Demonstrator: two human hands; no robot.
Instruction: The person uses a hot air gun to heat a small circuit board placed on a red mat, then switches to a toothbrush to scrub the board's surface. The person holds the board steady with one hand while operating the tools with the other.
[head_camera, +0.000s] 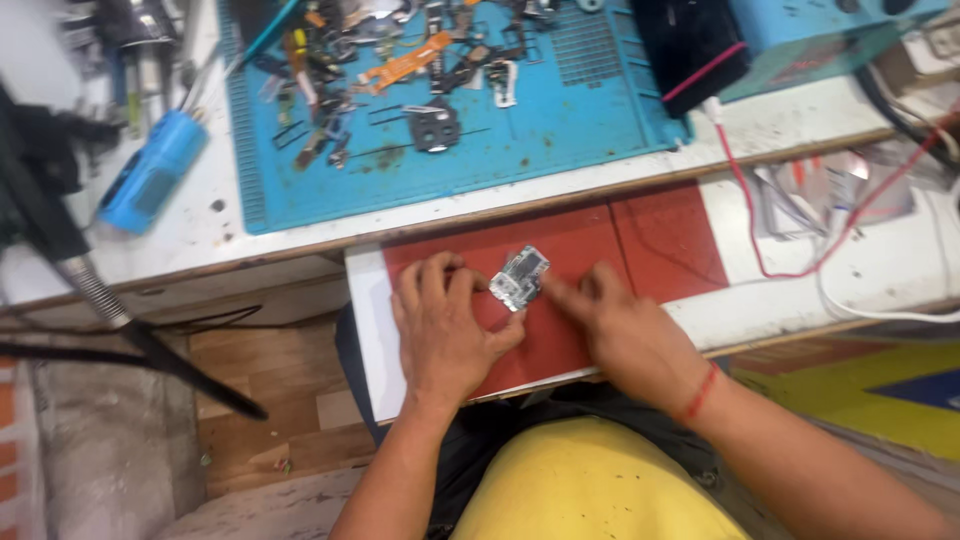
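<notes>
A small silvery metal part (519, 277), like a phone's inner frame piece, lies on a red mat (660, 240) over a white pull-out board. My left hand (445, 325) rests palm-down beside it, fingertips touching its left edge. My right hand (620, 325), with a red thread bracelet at the wrist, points its index finger at the part's right edge and touches it. Neither hand lifts the part.
A blue work mat (560, 130) on the white bench above carries several small phone parts and an orange flex cable (405, 66). A blue tool (152, 172) lies at left, a black stand arm (90, 290) beside it. Red and white wires (800, 270) trail at right.
</notes>
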